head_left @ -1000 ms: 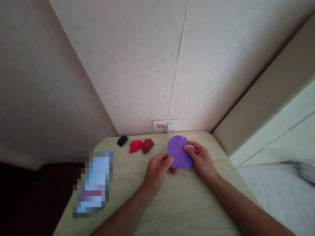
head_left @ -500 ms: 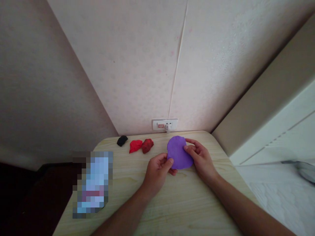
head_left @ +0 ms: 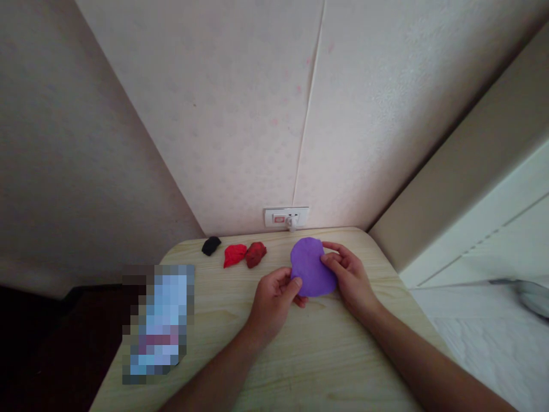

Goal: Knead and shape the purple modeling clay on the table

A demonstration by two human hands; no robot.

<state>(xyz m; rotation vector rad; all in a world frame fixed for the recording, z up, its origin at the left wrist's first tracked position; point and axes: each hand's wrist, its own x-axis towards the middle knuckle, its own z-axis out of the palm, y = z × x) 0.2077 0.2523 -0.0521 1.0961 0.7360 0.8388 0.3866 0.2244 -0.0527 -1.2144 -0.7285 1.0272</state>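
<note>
Between both hands is a flat, roundish sheet of purple modelling clay (head_left: pixel 312 268), held just above the table. My left hand (head_left: pixel 274 297) pinches its lower left edge, thumb on top and fingers beneath. On the right edge, my right hand (head_left: pixel 349 277) grips it with the thumb on its face; the index finger reaches behind the upper edge. Left of the hands lie a bright red lump (head_left: pixel 234 256) and a darker brownish-red lump (head_left: pixel 256 254), touching each other. A small black lump (head_left: pixel 211 246) sits farther left.
The pale wooden table (head_left: pixel 223 332) backs onto a papered wall. A socket with a plug (head_left: pixel 286 217) is just above its back edge. On the table's left side lies a blurred-out, screen-like object (head_left: pixel 163 320). A cream cabinet (head_left: pixel 463 171) stands to the right.
Hands and purple clay keep almost the same pose. The whole view has shifted very slightly, moving the lumps and socket a little left in the picture.
</note>
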